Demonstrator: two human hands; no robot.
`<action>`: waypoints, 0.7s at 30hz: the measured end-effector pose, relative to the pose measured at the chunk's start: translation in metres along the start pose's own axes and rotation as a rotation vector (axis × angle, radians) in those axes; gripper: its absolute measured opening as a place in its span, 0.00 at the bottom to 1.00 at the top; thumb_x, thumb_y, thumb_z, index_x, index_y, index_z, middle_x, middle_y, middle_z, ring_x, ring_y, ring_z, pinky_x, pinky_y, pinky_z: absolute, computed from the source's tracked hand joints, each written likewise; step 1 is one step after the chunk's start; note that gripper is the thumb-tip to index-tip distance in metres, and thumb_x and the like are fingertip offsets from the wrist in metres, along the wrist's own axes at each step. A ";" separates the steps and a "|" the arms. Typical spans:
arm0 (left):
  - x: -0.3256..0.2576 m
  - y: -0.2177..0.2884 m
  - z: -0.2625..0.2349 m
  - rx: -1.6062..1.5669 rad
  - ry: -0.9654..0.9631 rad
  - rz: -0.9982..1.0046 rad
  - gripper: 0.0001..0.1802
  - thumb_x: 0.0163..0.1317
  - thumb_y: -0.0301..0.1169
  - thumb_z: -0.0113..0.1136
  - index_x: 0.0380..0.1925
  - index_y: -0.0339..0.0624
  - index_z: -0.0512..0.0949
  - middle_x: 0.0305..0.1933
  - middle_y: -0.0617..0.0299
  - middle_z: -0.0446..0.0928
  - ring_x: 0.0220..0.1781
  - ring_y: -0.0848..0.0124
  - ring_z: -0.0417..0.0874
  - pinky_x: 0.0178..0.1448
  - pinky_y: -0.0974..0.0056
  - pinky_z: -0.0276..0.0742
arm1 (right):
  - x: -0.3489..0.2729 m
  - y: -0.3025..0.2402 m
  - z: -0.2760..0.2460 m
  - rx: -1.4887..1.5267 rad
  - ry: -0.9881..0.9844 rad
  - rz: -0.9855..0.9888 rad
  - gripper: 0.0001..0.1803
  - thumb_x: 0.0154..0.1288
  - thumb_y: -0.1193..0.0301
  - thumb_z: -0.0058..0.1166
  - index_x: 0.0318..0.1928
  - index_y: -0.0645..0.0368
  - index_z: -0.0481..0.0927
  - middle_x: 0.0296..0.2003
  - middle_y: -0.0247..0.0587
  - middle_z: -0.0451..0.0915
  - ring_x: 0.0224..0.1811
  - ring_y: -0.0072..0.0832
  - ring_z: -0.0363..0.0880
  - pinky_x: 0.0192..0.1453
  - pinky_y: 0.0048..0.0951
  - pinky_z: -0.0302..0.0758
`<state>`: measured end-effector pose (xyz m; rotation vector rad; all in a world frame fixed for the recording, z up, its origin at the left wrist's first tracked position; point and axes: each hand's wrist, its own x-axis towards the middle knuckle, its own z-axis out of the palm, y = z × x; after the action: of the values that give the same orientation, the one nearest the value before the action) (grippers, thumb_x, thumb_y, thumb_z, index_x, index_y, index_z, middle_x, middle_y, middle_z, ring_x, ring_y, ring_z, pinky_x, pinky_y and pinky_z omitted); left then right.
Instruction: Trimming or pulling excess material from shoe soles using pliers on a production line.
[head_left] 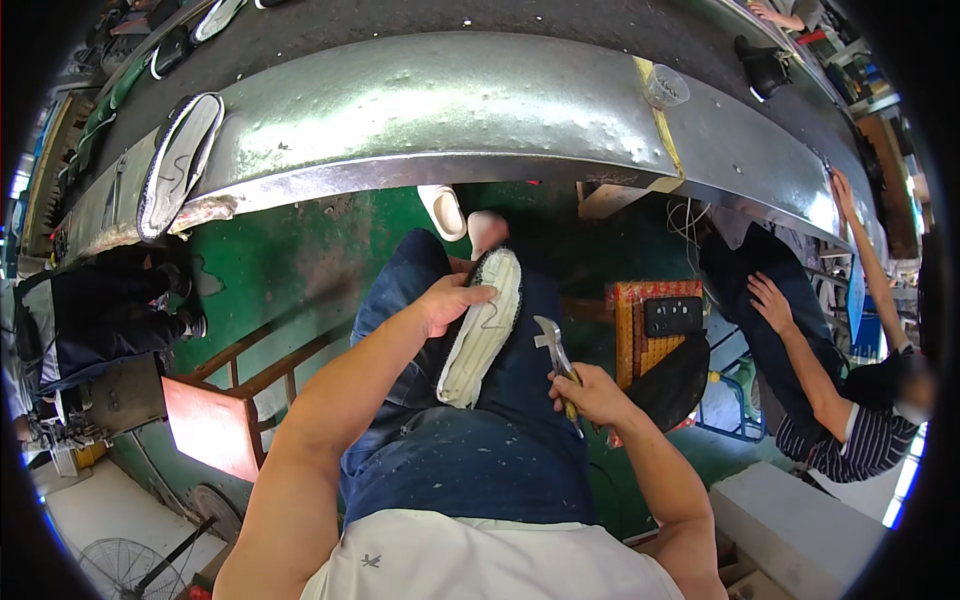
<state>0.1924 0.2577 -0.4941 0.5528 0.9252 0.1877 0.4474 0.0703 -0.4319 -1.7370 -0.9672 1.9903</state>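
Observation:
A shoe (480, 340) lies sole side up across my thighs, its pale inner sole facing me with a dark curved mark on it. My left hand (447, 302) grips it by the left edge near the far end, thumb on the pale underside. To the right of the shoe, my right hand (592, 396) is wrapped round the handles of lasting pincers (551, 340). Their metal head points up and away and stands apart from the shoe. A similar shoe (180, 165) rests underside up on the metal bench edge at far left.
A curved metal ledge (450, 105) borders a dark conveyor (380, 45) ahead, with a clear plastic cup (666, 87) and a black boot (762, 68). Right of me, a woven stool (628, 345) bears a dark phone (673, 316). Co-workers sit either side; a wooden-framed stool (212, 425) stands left.

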 end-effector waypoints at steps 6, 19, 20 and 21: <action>-0.050 -0.003 -0.006 -0.272 0.111 0.459 0.26 0.69 0.34 0.65 0.62 0.33 0.72 0.57 0.51 0.81 0.58 0.58 0.84 0.64 0.51 0.80 | -0.015 -0.004 0.013 0.069 0.080 -0.210 0.18 0.78 0.65 0.52 0.59 0.66 0.74 0.36 0.35 0.81 0.37 0.21 0.81 0.41 0.26 0.79; -0.122 -0.095 -0.023 -0.422 0.441 0.510 0.27 0.67 0.33 0.69 0.64 0.46 0.72 0.63 0.58 0.79 0.67 0.58 0.78 0.72 0.42 0.71 | 0.018 -0.030 0.062 0.165 0.028 -0.139 0.16 0.81 0.59 0.46 0.47 0.61 0.75 0.29 0.32 0.76 0.28 0.19 0.73 0.33 0.23 0.72; -0.125 -0.098 -0.021 -0.422 0.438 0.500 0.27 0.67 0.33 0.69 0.64 0.46 0.72 0.63 0.58 0.79 0.67 0.58 0.78 0.72 0.42 0.71 | 0.025 -0.029 0.062 0.168 -0.026 -0.122 0.15 0.81 0.61 0.46 0.51 0.63 0.74 0.31 0.34 0.76 0.29 0.19 0.73 0.34 0.24 0.72; -0.128 -0.098 -0.017 -0.436 0.435 0.506 0.28 0.66 0.32 0.69 0.65 0.47 0.72 0.64 0.58 0.78 0.67 0.58 0.78 0.71 0.43 0.71 | 0.029 -0.034 0.062 0.170 -0.081 -0.108 0.16 0.82 0.63 0.45 0.55 0.64 0.73 0.33 0.35 0.76 0.31 0.20 0.73 0.35 0.25 0.73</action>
<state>0.0942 0.1321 -0.4636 0.3314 1.1081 0.9731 0.3752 0.0960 -0.4289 -1.4942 -0.8697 2.0227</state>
